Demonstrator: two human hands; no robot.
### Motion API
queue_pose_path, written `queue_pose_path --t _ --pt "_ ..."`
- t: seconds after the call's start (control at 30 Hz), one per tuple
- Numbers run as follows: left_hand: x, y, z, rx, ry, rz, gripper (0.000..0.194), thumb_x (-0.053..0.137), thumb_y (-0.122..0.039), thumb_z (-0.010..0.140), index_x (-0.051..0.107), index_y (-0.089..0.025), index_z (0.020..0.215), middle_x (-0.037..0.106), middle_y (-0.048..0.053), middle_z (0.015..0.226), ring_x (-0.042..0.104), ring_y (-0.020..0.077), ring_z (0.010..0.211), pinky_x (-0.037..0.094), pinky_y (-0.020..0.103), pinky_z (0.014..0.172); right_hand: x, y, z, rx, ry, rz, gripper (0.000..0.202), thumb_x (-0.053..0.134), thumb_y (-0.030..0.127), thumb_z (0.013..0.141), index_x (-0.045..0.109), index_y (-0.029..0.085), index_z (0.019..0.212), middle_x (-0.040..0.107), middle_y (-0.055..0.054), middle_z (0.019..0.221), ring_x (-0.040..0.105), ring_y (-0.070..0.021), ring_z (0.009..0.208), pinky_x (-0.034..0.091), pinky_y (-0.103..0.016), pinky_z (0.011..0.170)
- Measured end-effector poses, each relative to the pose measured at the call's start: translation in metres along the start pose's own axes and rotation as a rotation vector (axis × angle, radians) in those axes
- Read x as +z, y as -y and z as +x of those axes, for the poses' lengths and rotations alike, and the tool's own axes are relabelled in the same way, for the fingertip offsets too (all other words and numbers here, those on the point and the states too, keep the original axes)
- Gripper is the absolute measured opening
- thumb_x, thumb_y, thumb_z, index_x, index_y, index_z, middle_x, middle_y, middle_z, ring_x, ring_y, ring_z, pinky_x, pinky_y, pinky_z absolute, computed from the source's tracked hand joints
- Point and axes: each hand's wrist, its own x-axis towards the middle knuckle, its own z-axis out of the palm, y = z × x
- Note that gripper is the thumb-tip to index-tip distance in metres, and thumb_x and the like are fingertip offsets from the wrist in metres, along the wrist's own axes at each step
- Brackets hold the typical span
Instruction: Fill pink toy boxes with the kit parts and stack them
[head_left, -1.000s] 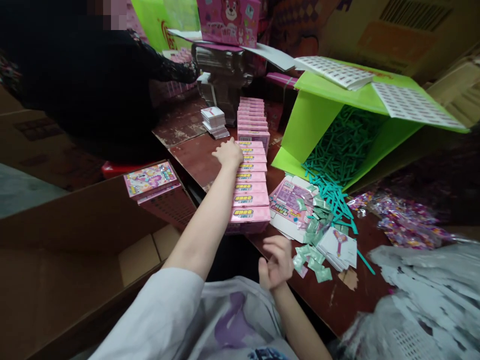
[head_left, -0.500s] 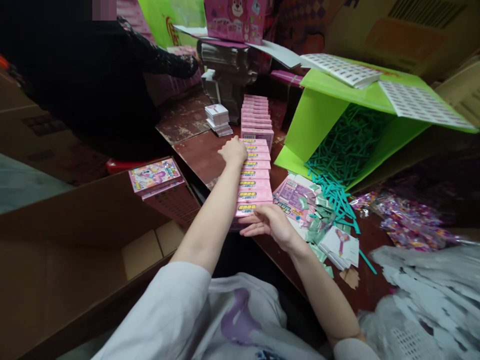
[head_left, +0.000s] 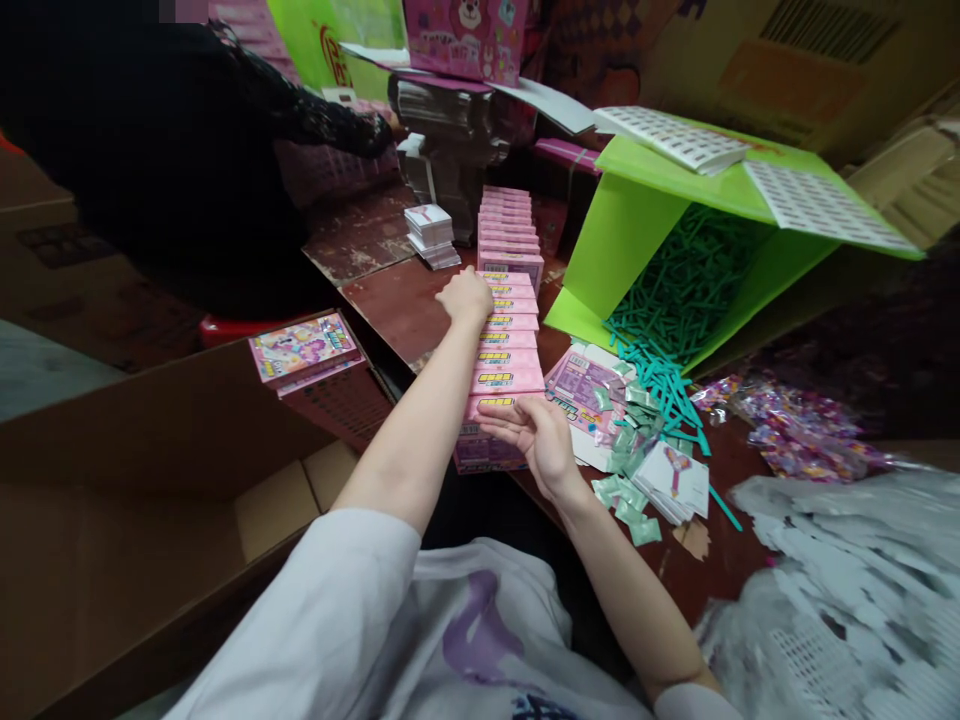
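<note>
A long row of pink boxes [head_left: 510, 358] runs away from me along the table, standing on edge and packed together. My left hand [head_left: 465, 298] lies against the left side of the row about midway, its fingers partly hidden by the boxes and the hand itself. Near the row's closest end, my right hand [head_left: 536, 440] is open, with its fingers stretched over the top of the nearest box. Right of the row lie flat pink printed cartons [head_left: 589, 392], small green packets [head_left: 637, 415] and a stack of white cards [head_left: 675, 480].
An open cardboard box [head_left: 150, 470] stands at left, with pink boxes [head_left: 306, 350] inside. A green box [head_left: 637, 230] spills teal sticks [head_left: 675, 400]. White cards [head_left: 430, 232] stand behind the left hand. A person in black [head_left: 172, 150] sits at upper left. Plastic bags [head_left: 847, 570] lie at right.
My right hand has moved slightly up over the nearest box, whose front now shows more below the hand. The view has shifted a little. My left hand stays at the row's side.
</note>
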Motion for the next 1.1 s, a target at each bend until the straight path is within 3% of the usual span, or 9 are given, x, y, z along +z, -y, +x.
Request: queue_pose_path --t 0.1,0.27,0.53,0.73,1.1 --pt "0.002 -0.002 0.002 -0.013 0.018 0.011 0.037 0.028 -0.028 0.092 0.059 -0.022 0.112 0.064 0.015 0.111 0.059 0.0316 0.104 0.040 0.048 0.085 0.000 -0.003 -0.001 -0.031 -0.021 -0.024 0.015 0.057 0.026 0.074 0.049 0.016 0.065 0.072 -0.012 0.074 0.071 -0.0227 0.071 0.059 -0.033 0.069" --pt "0.008 -0.010 0.002 -0.178 0.029 0.060 0.038 0.028 -0.023 0.092 0.056 -0.025 0.117 0.061 0.016 0.118 0.055 0.0334 0.111 0.035 0.052 0.087 -0.002 0.000 -0.002 -0.017 -0.039 -0.053 0.013 0.058 0.025 0.075 0.052 0.016 0.068 0.072 -0.009 0.074 0.071 -0.0205 0.068 0.060 -0.031 0.067" --pt "0.001 -0.008 -0.011 -0.197 0.027 -0.039 0.042 0.023 -0.027 0.094 0.052 -0.031 0.124 0.063 0.013 0.115 0.057 0.0329 0.107 0.035 0.051 0.086 -0.008 0.040 0.006 0.287 0.157 -0.185 0.014 0.051 0.018 0.080 0.046 0.016 0.067 0.069 -0.007 0.071 0.070 -0.0179 0.060 0.059 -0.026 0.059" --pt "0.001 -0.004 -0.015 -0.171 0.002 -0.057 0.046 0.023 -0.029 0.092 0.052 -0.031 0.127 0.065 0.014 0.113 0.057 0.0347 0.108 0.033 0.054 0.088 -0.009 0.056 0.036 0.476 0.186 -0.203 0.016 0.044 0.021 0.085 0.039 0.020 0.070 0.066 -0.009 0.069 0.071 -0.0225 0.064 0.059 -0.038 0.069" --pt "0.003 0.002 -0.019 -0.134 -0.016 -0.107 0.046 0.024 -0.029 0.092 0.052 -0.031 0.129 0.064 0.011 0.117 0.057 0.0325 0.109 0.033 0.054 0.092 -0.002 0.061 0.076 0.352 0.024 -0.118 0.012 0.038 0.016 0.084 0.034 0.021 0.074 0.067 -0.015 0.080 0.070 -0.0218 0.076 0.060 -0.037 0.065"
